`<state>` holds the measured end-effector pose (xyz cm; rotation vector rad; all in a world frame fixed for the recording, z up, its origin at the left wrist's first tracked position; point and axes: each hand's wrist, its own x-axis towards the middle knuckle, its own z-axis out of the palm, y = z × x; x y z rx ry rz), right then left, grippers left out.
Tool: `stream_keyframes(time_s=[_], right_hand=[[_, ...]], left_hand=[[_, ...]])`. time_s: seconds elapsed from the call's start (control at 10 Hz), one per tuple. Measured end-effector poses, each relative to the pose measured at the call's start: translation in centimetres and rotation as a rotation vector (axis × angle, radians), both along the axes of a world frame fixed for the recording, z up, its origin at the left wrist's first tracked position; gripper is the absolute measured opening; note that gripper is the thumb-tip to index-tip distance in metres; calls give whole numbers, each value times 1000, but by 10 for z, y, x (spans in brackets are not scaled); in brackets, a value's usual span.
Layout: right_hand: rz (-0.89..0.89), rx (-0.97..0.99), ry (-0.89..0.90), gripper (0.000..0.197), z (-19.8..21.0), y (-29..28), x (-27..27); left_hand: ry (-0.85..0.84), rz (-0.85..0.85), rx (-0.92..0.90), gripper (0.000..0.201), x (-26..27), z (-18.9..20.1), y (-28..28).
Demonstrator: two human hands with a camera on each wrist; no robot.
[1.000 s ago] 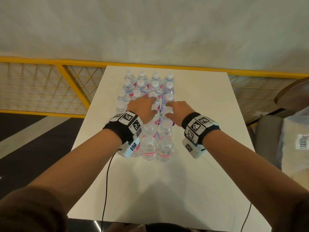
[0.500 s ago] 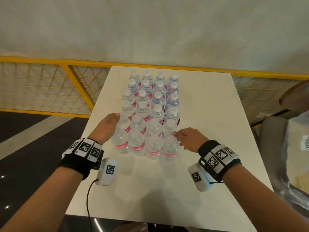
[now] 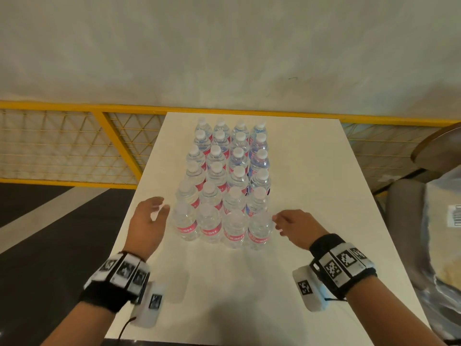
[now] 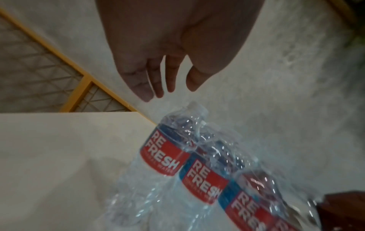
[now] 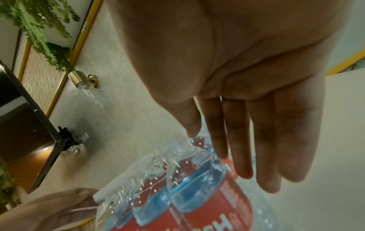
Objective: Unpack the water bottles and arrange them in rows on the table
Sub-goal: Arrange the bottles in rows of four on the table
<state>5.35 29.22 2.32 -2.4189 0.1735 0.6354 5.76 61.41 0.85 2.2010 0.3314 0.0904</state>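
Several clear water bottles (image 3: 224, 186) with red labels and white caps stand upright in a block four wide on the white table (image 3: 311, 171). My left hand (image 3: 156, 212) hovers open just left of the front-left bottle (image 3: 185, 226), palm toward it, not touching. In the left wrist view the left hand's fingers (image 4: 156, 84) hang relaxed above the labelled bottles (image 4: 168, 156). My right hand (image 3: 280, 224) is at the front-right bottle (image 3: 259, 231), holding nothing. In the right wrist view its fingers (image 5: 237, 140) are straight beside that bottle (image 5: 197, 187).
A yellow mesh railing (image 3: 74, 146) runs behind and left of the table. To the right are a round wooden tabletop (image 3: 436, 148), a grey chair (image 3: 404, 208) and a heap of clear plastic (image 3: 444, 233). Bare table (image 3: 237, 295) lies in front of the bottles.
Both hands have come off the tops of the middle bottles and drawn back toward me, spreading to the left and right sides of the front row.
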Motion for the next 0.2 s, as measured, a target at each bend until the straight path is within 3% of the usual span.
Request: stream_keyframes(time_s=[0.1, 0.2], right_hand=[[14, -31, 28, 35, -3, -17, -25], [67, -87, 169, 32, -12, -41, -65]], left_hand=[[20, -157, 27, 15, -39, -4, 9], [281, -403, 87, 24, -88, -18, 16]])
